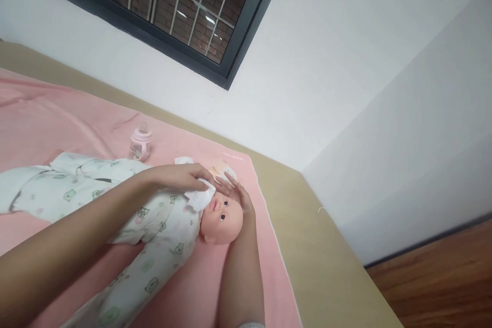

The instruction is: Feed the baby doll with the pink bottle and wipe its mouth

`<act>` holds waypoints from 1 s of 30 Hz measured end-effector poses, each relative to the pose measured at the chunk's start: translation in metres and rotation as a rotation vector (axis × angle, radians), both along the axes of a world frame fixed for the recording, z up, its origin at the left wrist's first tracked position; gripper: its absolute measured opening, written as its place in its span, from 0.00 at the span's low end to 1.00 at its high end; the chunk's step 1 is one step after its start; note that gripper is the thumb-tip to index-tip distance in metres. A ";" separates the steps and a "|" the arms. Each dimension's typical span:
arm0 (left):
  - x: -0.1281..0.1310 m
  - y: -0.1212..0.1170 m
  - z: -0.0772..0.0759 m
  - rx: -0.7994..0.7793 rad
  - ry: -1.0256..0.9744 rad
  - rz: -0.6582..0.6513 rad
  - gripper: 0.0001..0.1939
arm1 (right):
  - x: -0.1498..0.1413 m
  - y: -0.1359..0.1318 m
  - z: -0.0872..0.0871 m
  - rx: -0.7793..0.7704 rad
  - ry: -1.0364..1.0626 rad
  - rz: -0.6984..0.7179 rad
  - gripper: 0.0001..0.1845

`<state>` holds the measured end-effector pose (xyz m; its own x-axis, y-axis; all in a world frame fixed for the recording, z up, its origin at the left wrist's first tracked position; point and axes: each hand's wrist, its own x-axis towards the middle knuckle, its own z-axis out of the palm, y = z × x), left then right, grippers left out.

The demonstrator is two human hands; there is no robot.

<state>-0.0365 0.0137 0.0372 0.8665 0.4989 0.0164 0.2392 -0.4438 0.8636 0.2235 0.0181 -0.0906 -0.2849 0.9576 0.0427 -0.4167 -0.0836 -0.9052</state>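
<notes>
A baby doll (225, 220) in a white romper with green bears (154, 225) lies on a pink blanket (57, 123). My left hand (184, 177) pinches a small white cloth (200, 197) and presses it against the doll's mouth and cheek. Fingers stretched flat, my right hand (238, 195) rests along the top of the doll's head and steadies it.
A small pink baby bottle (140, 143) stands on the blanket beyond the doll. The blanket lies on a tan surface (307, 246) against a white wall, with a barred window (184, 0) above. Wooden floor (442, 277) shows at the right.
</notes>
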 end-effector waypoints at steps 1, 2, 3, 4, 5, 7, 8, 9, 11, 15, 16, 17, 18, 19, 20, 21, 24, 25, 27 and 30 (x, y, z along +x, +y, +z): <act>0.001 -0.001 -0.001 0.005 0.028 0.017 0.12 | 0.000 0.001 -0.001 0.001 -0.003 0.010 0.33; 0.003 -0.001 -0.002 -0.001 0.043 0.037 0.13 | 0.000 0.001 -0.003 0.002 -0.007 0.018 0.32; 0.004 -0.002 -0.003 -0.015 0.047 0.056 0.12 | 0.000 0.001 -0.004 0.001 -0.013 0.021 0.31; 0.005 -0.002 -0.004 -0.029 0.045 0.070 0.12 | -0.001 0.001 -0.004 -0.004 -0.022 0.022 0.31; 0.006 -0.002 -0.005 -0.038 0.046 0.077 0.12 | -0.001 0.001 -0.004 -0.010 -0.031 0.021 0.30; 0.006 -0.002 -0.006 -0.023 0.068 0.083 0.11 | -0.003 0.001 -0.004 -0.022 -0.047 0.018 0.30; 0.005 -0.003 -0.006 0.004 0.082 0.085 0.10 | -0.003 0.000 -0.004 -0.026 -0.052 0.015 0.29; 0.005 -0.003 -0.005 0.041 0.095 0.088 0.10 | -0.004 0.000 -0.003 -0.029 -0.057 0.011 0.30; 0.003 -0.005 -0.003 0.108 0.110 0.083 0.11 | -0.005 0.000 -0.002 -0.037 -0.069 0.003 0.30; 0.003 -0.009 0.001 0.174 0.121 0.048 0.12 | -0.006 -0.003 0.001 -0.065 -0.095 -0.001 0.31; 0.003 -0.009 0.002 0.186 0.123 0.044 0.12 | -0.006 -0.003 0.002 -0.074 -0.098 0.001 0.31; 0.003 -0.010 0.001 0.197 0.125 0.045 0.12 | -0.006 -0.004 0.002 -0.080 -0.098 0.002 0.31; 0.004 -0.010 0.001 0.207 0.126 0.049 0.12 | -0.006 -0.005 0.002 -0.085 -0.094 0.001 0.31; 0.005 -0.010 0.000 0.219 0.126 0.053 0.12 | -0.006 -0.005 0.002 -0.090 -0.088 0.001 0.32; 0.005 -0.009 -0.001 0.229 0.125 0.053 0.13 | -0.007 -0.005 0.002 -0.094 -0.082 0.000 0.32; 0.006 -0.009 -0.001 0.235 0.124 0.053 0.13 | -0.007 -0.006 0.001 -0.097 -0.078 -0.001 0.32; 0.007 -0.010 -0.003 0.234 0.124 0.050 0.13 | -0.007 -0.007 0.001 -0.104 -0.082 -0.001 0.33; 0.008 -0.010 -0.003 0.232 0.125 0.052 0.12 | -0.007 -0.007 0.002 -0.103 -0.085 0.000 0.33; 0.008 -0.012 -0.002 0.232 0.134 0.058 0.10 | -0.007 -0.008 0.002 -0.095 -0.090 0.002 0.34; 0.008 -0.015 0.000 0.254 0.181 0.075 0.09 | -0.007 -0.009 0.002 -0.085 -0.090 0.019 0.32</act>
<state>-0.0287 -0.0008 0.0372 0.8277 0.5611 -0.0025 0.4188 -0.6148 0.6682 0.2164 0.0095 -0.0885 -0.3017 0.9512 -0.0651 -0.3314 -0.1686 -0.9283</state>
